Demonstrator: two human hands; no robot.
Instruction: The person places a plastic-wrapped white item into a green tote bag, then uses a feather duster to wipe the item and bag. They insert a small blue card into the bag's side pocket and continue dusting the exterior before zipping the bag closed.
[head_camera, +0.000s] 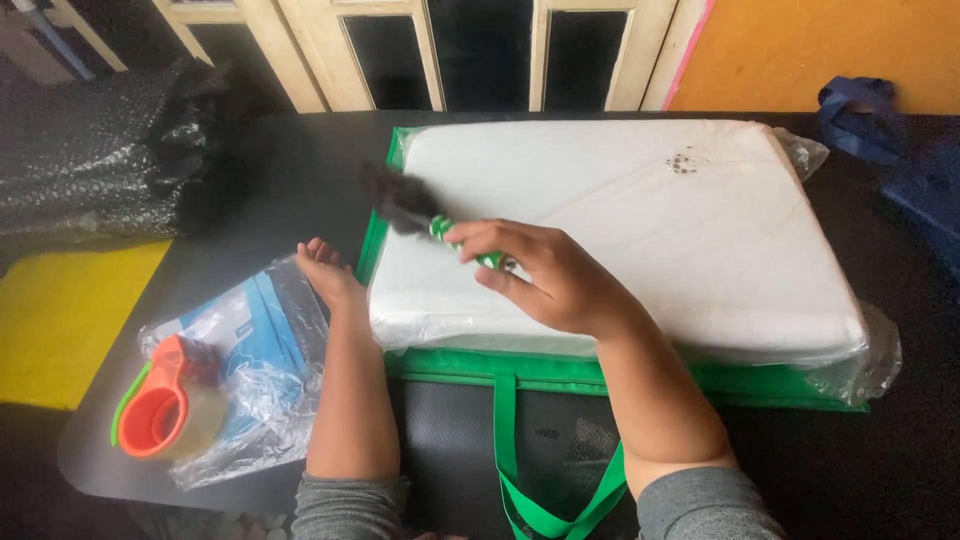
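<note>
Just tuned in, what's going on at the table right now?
A person's right hand holds a green-handled brush, its dark bristles blurred over the white wrapped slab. The slab lies on a green bag on the black table. The left hand rests at the slab's left edge, beside clear plastic packaging and an orange tape dispenser.

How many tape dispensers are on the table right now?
1. The orange tape dispenser lies at the table's left edge, beside the clear plastic packet near the left hand. Others could be hidden under the white bundle.
</note>
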